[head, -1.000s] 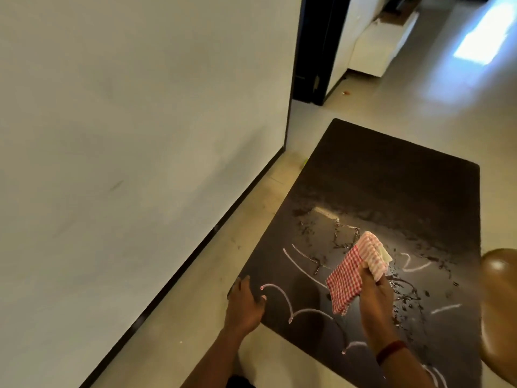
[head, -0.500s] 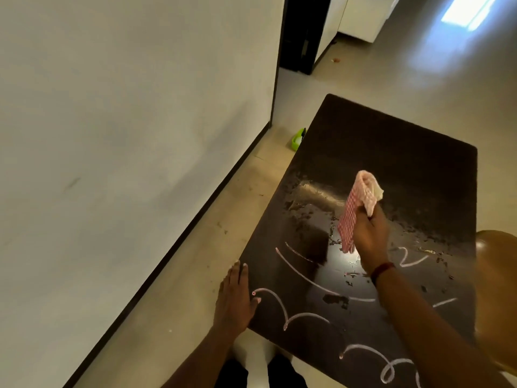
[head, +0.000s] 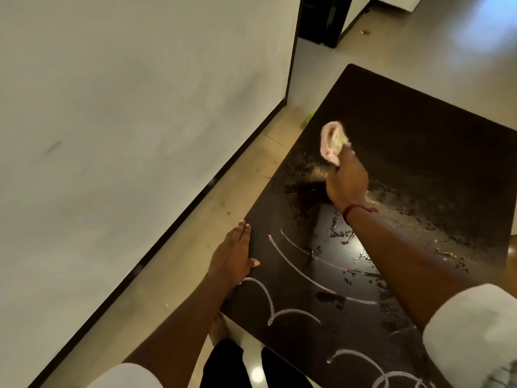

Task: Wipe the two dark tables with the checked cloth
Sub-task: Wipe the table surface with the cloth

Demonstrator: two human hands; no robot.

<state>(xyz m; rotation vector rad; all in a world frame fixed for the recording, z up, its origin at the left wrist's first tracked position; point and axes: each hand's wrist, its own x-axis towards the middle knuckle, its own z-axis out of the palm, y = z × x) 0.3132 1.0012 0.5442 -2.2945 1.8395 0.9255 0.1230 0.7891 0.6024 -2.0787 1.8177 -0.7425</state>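
One dark table (head: pixel 414 141) fills the right half of the view, wet and smeared in the middle, with pale chalk-like curves near its front. My right hand (head: pixel 347 183) grips the bunched red-and-white checked cloth (head: pixel 333 142), blurred by motion, over the table's left middle part. My left hand (head: pixel 233 259) rests flat on the table's left front edge, fingers straight. Only this one table is in view.
A pale wall (head: pixel 126 135) with a dark skirting runs close along the table's left side, leaving a narrow strip of floor (head: pixel 246 180). A small green object (head: pixel 309 119) lies on the floor by the table edge. A dark doorway (head: pixel 321 21) stands beyond.
My right hand has carried the cloth away from me and to the left across the table, over the wet patch. My left hand has stayed on the table's edge.
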